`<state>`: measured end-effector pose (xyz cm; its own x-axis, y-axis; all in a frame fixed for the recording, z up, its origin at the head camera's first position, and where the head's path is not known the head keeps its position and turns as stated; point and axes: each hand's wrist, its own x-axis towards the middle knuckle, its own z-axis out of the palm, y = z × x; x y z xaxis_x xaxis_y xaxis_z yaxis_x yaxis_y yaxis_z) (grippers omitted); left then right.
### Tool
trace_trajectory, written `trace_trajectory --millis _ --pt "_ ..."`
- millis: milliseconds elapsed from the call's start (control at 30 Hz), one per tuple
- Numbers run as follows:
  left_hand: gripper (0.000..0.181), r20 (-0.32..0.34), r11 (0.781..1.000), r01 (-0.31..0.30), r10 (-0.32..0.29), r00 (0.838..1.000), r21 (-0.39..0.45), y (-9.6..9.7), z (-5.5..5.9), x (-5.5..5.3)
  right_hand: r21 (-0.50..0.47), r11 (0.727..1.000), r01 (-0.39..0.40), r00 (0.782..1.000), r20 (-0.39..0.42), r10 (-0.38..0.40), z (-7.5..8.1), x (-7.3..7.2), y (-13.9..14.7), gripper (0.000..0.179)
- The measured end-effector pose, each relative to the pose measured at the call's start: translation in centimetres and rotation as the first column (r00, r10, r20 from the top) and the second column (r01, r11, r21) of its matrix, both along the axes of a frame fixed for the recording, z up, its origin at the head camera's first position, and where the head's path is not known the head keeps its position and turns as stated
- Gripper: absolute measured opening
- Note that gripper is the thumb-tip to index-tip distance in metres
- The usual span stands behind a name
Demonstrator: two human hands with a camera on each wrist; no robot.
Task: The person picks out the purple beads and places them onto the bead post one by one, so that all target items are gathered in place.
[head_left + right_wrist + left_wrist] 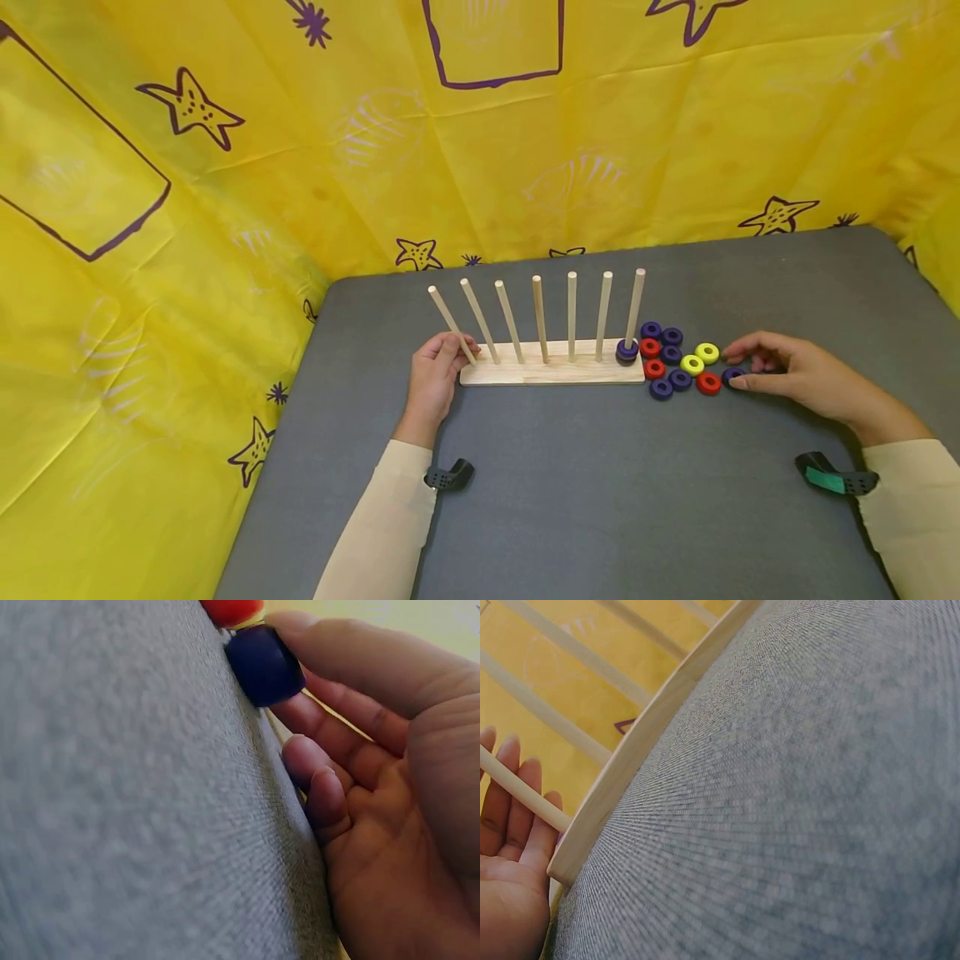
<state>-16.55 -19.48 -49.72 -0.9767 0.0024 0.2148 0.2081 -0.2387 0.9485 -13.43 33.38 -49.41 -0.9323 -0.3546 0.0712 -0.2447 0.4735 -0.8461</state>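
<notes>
A wooden peg rack (555, 371) with several upright pegs lies on the table. My left hand (438, 367) holds its left end, fingers around the foot of the leftmost peg (525, 791). The left wrist view shows those fingers behind the peg. Dark blue rings (627, 353) sit on the rightmost peg. To the right of the rack, my right hand (802, 375) has thumb and fingers around a dark blue ring (264, 666) on the table. Its other fingers curl inward. A red ring (708, 383) lies just left of that one.
Loose rings lie grouped by the rack's right end: dark blue ones (661, 389), red ones (649, 348) and yellow ones (707, 353). The grey table (555, 500) meets a yellow patterned cloth (480, 167) at the back and left. Dark straps (450, 476) hang at both wrists.
</notes>
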Motion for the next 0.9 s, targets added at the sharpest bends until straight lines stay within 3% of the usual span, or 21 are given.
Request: trace_trajectory --millis 200,500,900 --pt "0.052 0.001 1.0 -0.004 0.004 1.0 -0.003 0.0 -0.09 -0.06 0.003 0.999 0.046 0.999 -0.023 -0.046 -0.12 -0.2 0.4 0.024" --pt "0.046 0.006 1.0 -0.01 0.01 1.0 -0.021 0.01 -0.03 0.08 0.091 0.992 0.084 0.996 -0.046 -0.08 -0.37 -0.21 0.4 0.035" --pt "0.047 0.004 1.0 -0.005 0.005 1.0 -0.009 -0.06 0.07 0.07 0.102 0.988 0.114 0.993 -0.048 -0.11 -0.17 -0.22 0.16 0.033"
